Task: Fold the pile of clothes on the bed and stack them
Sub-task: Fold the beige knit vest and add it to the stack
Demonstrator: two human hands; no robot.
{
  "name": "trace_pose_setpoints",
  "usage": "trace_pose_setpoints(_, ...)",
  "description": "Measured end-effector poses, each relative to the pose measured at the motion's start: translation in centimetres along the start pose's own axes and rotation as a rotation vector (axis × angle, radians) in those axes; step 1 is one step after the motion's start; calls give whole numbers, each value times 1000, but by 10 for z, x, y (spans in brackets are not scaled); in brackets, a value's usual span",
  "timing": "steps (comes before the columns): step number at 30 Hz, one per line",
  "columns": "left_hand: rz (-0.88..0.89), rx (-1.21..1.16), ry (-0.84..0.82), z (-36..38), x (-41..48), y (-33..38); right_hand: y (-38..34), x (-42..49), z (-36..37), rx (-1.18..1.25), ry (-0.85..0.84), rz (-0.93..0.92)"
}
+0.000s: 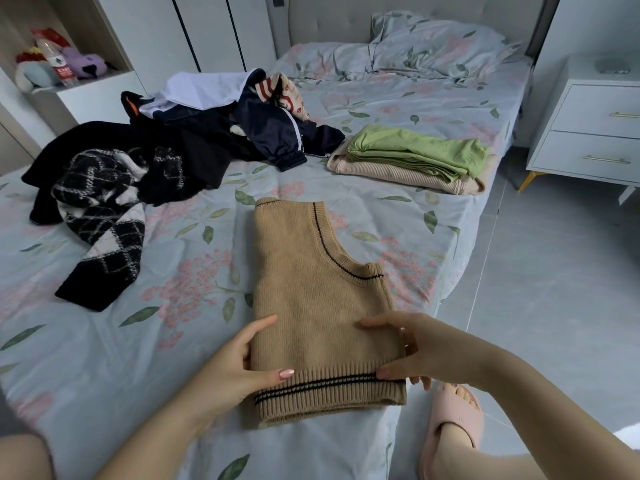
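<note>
A tan knit vest (311,289) with black stripes lies folded in half lengthwise near the bed's front edge. My left hand (239,365) grips its left side close to the ribbed hem, thumb on top. My right hand (412,351) pinches the right side of the hem. Farther back on the right sits a small stack: a folded green garment (415,150) on a folded beige knit (398,174). An unfolded pile of dark clothes (194,133) covers the back left, with a black-and-white checked knit (104,209) trailing toward me.
The bed (398,98) has a pale floral sheet and a pillow (436,46) at the head. A white nightstand (588,126) stands on the right beside grey floor tiles. My foot in a pink slipper (453,424) is by the bed's corner. Plush toys (62,64) sit on a left shelf.
</note>
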State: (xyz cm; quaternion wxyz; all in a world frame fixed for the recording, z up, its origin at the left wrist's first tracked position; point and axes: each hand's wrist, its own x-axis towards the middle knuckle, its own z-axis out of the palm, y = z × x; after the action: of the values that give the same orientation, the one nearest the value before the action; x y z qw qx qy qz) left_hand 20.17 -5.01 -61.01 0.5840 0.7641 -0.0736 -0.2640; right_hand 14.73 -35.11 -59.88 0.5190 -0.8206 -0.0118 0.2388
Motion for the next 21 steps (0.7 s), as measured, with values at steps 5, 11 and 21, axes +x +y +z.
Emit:
trace_pose_setpoints(5, 16, 72, 81, -5, 34, 15, -11, 12, -4, 92, 227, 58)
trace_pose_setpoints(11, -36, -78, 164, -20, 102, 32, -22, 43, -9, 13, 363, 81)
trace_pose_setpoints(21, -58, -298, 233, -66, 193, 48, -20, 73, -22, -65, 358, 123)
